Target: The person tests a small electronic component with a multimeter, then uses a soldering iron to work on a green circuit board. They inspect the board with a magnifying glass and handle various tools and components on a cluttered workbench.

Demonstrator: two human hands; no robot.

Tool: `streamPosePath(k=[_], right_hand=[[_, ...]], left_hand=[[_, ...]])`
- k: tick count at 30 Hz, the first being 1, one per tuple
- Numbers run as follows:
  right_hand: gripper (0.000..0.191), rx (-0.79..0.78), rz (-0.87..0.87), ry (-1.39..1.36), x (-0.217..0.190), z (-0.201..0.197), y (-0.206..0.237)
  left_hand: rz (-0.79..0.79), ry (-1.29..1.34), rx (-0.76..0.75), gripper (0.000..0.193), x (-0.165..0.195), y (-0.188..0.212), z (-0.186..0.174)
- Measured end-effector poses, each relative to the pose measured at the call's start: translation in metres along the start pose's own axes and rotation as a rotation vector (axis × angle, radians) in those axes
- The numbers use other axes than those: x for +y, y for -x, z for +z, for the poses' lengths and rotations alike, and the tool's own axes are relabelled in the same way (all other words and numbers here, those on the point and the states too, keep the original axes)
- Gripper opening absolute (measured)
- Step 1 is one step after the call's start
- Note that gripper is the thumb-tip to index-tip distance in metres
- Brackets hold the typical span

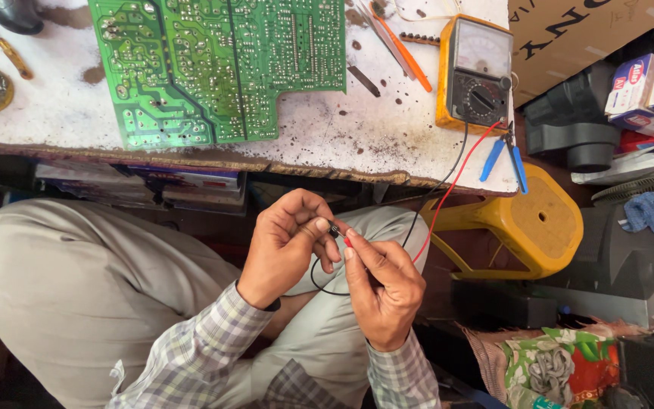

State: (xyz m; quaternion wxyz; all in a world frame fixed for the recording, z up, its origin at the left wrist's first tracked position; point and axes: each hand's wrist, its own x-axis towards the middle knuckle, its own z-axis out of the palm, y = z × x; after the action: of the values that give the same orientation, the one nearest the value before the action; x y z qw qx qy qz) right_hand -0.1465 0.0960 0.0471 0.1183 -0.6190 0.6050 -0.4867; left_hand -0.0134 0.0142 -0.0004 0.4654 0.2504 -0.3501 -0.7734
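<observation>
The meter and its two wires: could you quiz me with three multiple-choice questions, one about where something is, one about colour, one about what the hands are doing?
1. Where does the yellow meter lie?
A. on the white bench top
B. on the yellow stool
C. on the person's lap

2. What colours are the two leads running from it?
A. blue and green
B. red and black
C. both white

3. How are the lead tips held?
A. lying loose on the bench
B. both in one hand
C. one pinched in each hand, tips together

Answers: 1 A, it rests by the bench's right edge. 2 B, red lead and black lead hang down. 3 C, left hand and right hand each pinch one.
</observation>
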Motion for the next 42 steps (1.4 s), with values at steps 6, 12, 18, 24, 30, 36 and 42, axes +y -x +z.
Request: streamPosePath(k=[6,12,18,24,30,36,42], right_hand=[[0.027,0.000,0.024,0.042,0.001,-0.001,0.002],[0.028,-0.007,0.018,0.042,0.003,-0.002,0.001],[0.027,-0.008,0.038,0.040,0.002,-0.004,-0.001],[0.028,-0.019,0.026,0.102,0.000,-0.015,-0.006],[0.029,0.006,0.000,0.069,-0.002,-0.026,-0.013],[0.029,0.070,0.085,0.000,-0.006,-0.030,-0.013],[0.031,0.073,0.076,0.024,-0.007,-0.030,-0.009]], left_hand=[[0.010,-0.025,0.001,0.008,-0.003,0.001,0.002],[-0.003,-0.021,0.011,0.009,-0.004,0.000,0.005],[-0.008,-0.013,0.014,0.010,-0.007,0.000,0.005],[-0.023,-0.011,0.041,0.010,-0.013,-0.002,0.008],[-0.031,-0.062,0.090,0.008,-0.016,-0.005,0.017],[-0.045,-0.092,0.099,0.010,-0.017,-0.007,0.021],[-0.068,-0.117,0.136,0.010,-0.014,-0.003,0.022]])
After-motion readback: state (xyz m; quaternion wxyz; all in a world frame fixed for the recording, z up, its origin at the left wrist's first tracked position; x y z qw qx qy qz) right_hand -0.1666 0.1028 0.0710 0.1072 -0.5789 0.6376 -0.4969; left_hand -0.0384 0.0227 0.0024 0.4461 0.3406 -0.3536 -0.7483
